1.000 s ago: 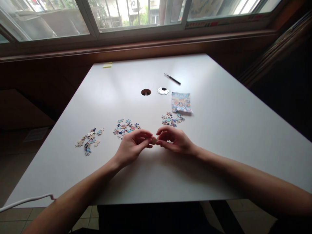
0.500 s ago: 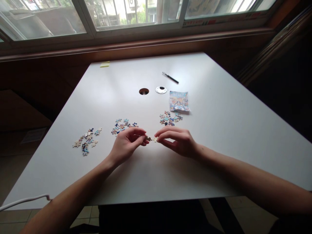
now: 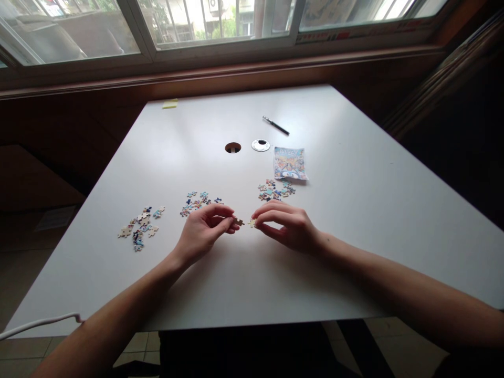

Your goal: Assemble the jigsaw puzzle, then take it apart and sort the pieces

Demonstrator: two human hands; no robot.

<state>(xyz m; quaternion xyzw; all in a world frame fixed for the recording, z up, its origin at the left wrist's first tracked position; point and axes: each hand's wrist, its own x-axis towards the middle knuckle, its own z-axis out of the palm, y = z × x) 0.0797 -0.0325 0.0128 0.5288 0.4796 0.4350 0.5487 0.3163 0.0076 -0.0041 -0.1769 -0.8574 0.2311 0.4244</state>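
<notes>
My left hand (image 3: 207, 226) pinches a tan jigsaw piece (image 3: 239, 222) between thumb and fingers. Facing it, my right hand (image 3: 285, 224) grips another pale jigsaw piece (image 3: 252, 223) at the fingertips. A narrow gap separates the two pieces, which are held just above the white table. Behind my left hand lies a pile of jigsaw pieces (image 3: 195, 202), partly covered by it. A second pile of pieces (image 3: 277, 189) rests beyond my right hand. Farther left is a third loose pile (image 3: 137, 228), with some plain backs and some printed faces showing.
The white table (image 3: 252, 289) has a round cable hole (image 3: 233, 148) with its metal cover (image 3: 260, 145) beside it. A printed packet (image 3: 290, 164) and a black pen (image 3: 276, 125) lie farther back. A yellow sticky note (image 3: 170, 104) and a white cable (image 3: 43, 321) are at the left.
The two jigsaw pieces have drawn slightly apart, where before they were touching or nearly so. My left hand has shifted a little leftward, my right hand slightly to the right.
</notes>
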